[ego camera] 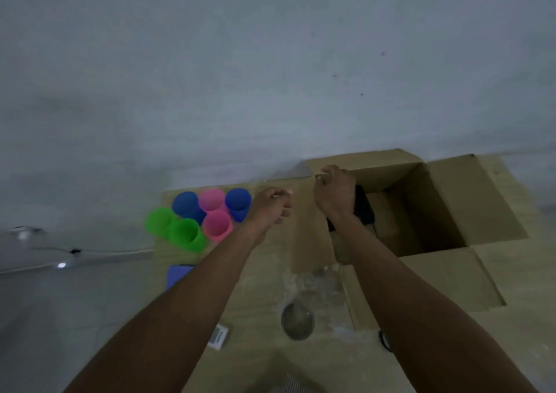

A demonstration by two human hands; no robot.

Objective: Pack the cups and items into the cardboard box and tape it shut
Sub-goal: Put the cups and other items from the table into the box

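Cardboard box [469, 197] stands open on the counter [258, 296], its flaps splayed outward, right under the right hand [334, 189]. That hand is raised at the box's far left corner with its fingers curled, close against the top edge of the left flap [313, 227]. The picture is too blurred for me to tell whether it actually grips the cardboard. The left hand [270, 204] hangs just beside it, to the left of that flap and outside the box. Its fingers are curled too, and I cannot tell whether they pinch anything. Below the right wrist, inside the box against its left wall, lies a dark item [364, 209], partly hidden by the forearm. Just to the left of the left hand stand the cups [216, 225], six in a tight cluster touching one another: two blue at the back, two pink in the middle, two green on the outer left. They are on the counter, near the box but not in it. Nearer the person, between the two forearms, a round grey object [298, 320] lies on the counter. A small white object [218, 336] sits to its left, and a flat blue piece [177, 275] shows by the left forearm.
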